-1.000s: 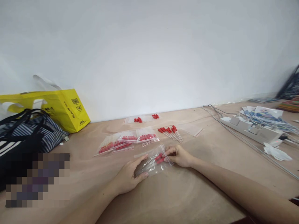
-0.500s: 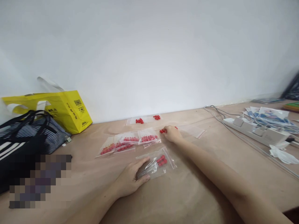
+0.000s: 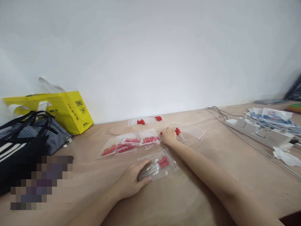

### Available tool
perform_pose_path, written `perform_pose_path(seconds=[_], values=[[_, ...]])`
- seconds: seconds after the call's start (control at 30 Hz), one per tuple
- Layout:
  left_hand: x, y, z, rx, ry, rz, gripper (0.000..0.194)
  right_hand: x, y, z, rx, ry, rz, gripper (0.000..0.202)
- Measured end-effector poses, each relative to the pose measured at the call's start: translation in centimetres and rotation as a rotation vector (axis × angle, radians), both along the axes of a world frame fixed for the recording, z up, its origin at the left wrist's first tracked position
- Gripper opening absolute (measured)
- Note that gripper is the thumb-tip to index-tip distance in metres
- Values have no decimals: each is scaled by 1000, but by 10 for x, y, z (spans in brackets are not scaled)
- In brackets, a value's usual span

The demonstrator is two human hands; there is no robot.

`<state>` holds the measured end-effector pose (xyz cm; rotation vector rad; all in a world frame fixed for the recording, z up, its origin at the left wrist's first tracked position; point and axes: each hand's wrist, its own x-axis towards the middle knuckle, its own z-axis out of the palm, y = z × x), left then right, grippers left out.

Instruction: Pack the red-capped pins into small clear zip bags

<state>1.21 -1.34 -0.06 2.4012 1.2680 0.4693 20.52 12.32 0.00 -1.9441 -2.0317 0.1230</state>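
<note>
The left hand (image 3: 132, 182), thumb and fingers parted, rests on the pouch (image 3: 155, 174), while beyond it the right hand (image 3: 168, 136) is curled over loose sticks (image 3: 180, 135), hold hidden, where a sideways drag could scatter them.

Clear zip bag (image 3: 150, 174), one, flat on the desk (image 3: 183, 201); red-headed sticks (image 3: 163, 162) inside. Left hand (image 3: 130, 180): at the zip bag's left end, thumb and fingers spread, touching it. Right hand (image 3: 169, 137): beyond the zip bag, at loose sticks (image 3: 177, 131), also red-headed; fingertips hidden. Filled packets (image 3: 129, 140), overlapping: beyond and left of the zip bag. Yellow tote (image 3: 70, 113): far to its left. Power strip (image 3: 255, 133): well to its right.
</note>
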Motion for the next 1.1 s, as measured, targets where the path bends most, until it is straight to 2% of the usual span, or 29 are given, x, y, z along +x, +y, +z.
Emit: perform_pose_path(seconds=[0.1, 0.17, 0.27, 0.37, 0.53, 0.63, 0.77, 0.93, 1.0, 1.1], values=[[-1, 0, -1, -3, 1, -3, 49, 9, -5, 6, 19, 64, -19, 24], [-2, 1, -2, -2, 1, -8, 49, 24, -10, 10, 47, 156, 8, 24], [-2, 2, -3, 6, 4, -15, 48, 54, -25, 9, 156, 517, 105, 35], [0, 2, -3, 10, 10, -7, 48, 79, -46, -2, 169, 899, 144, 48], [0, 3, -1, -4, 24, -1, 48, 83, -72, -24, 117, 1247, 62, 40], [-2, 3, -1, -29, 36, -6, 51, 74, -77, -28, 108, 1334, 76, 42], [-4, 3, 0, -49, 35, -27, 51, 65, -83, -25, 86, 1444, 66, 45], [-1, 2, 2, -43, 49, -27, 52, 61, -93, -25, -91, 1545, 106, 41], [0, 2, 3, -41, 52, -25, 52, 62, -96, -28, -171, 1499, 172, 39], [0, 1, 3, -51, 59, -18, 53, 66, -96, -31, -273, 1307, 315, 36]])
